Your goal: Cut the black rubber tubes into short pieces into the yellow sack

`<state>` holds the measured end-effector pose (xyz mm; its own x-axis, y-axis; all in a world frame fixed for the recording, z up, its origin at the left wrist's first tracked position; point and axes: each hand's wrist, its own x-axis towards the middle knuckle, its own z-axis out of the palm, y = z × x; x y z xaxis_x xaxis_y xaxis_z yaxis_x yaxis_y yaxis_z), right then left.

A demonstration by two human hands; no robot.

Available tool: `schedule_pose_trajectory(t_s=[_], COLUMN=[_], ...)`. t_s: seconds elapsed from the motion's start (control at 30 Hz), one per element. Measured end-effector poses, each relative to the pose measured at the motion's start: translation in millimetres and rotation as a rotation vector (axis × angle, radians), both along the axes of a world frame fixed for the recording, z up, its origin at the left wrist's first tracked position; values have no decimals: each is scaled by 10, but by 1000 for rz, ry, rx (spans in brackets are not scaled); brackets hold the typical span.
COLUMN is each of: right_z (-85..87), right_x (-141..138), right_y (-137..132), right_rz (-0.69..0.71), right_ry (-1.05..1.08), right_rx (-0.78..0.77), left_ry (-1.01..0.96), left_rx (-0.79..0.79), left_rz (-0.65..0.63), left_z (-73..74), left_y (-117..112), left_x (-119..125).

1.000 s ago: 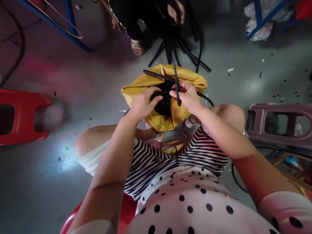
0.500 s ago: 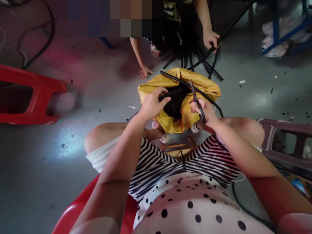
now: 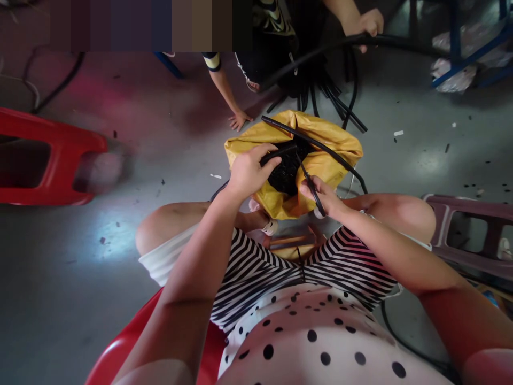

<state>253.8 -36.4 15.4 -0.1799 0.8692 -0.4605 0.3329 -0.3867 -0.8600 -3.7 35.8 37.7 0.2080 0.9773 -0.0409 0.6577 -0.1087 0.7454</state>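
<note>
My left hand (image 3: pixel 254 168) is closed around a black rubber strip (image 3: pixel 284 151) above the mouth of a yellow sack (image 3: pixel 332 131). Inside the sack lies a heap of small black pieces (image 3: pixel 286 174). In my right hand (image 3: pixel 323 193) is a pair of dark-handled scissors (image 3: pixel 306 175), its blades pointing up and left near the strip's free end. Whether the blades touch the strip I cannot tell. Another long black strip (image 3: pixel 320 145) lies across the sack's far rim and hangs down on the right.
Across from me a co-worker's hand (image 3: pixel 372 24) grips a long black strip; the other hand (image 3: pixel 239 118) rests on the floor. Several black strips (image 3: pixel 340 107) lie beyond the sack. A red stool (image 3: pixel 80 144) stands left, a brownish stool (image 3: pixel 436 224) right.
My right hand has moved left and slightly down, bringing the scissors to the strip's end. My left hand stays put. The co-worker's strip has been raised and swung up.
</note>
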Motion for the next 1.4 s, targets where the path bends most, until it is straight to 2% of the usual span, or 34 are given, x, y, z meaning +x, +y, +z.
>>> schedule_pose_trajectory(t_s=[0.23, 0.5, 0.9, 1.1, 1.23, 1.4], right_z=[-20, -60, -77, -99, -85, -132], right_x=[-50, -114, -188, -211, -221, -224], right_y=[-25, -28, -40, -51, -18, -29], right_rz=[31, -19, -109, -99, -32, 83], right_ry=[-24, 30, 109, 109, -2, -130], right_rx=[-49, -136, -264, -278, -258, -222], left_ry=[68, 196, 199, 212, 195, 199], left_rx=[6, -76, -84, -106, -119, -188], left_rz=[-69, -101, -171, -201, -259, -279], left_z=[-13, 65, -1, -9, -72, -273], left_y=[-31, -70, -109, -136, -125, -133], left_x=[55, 126, 150, 117, 71, 33])
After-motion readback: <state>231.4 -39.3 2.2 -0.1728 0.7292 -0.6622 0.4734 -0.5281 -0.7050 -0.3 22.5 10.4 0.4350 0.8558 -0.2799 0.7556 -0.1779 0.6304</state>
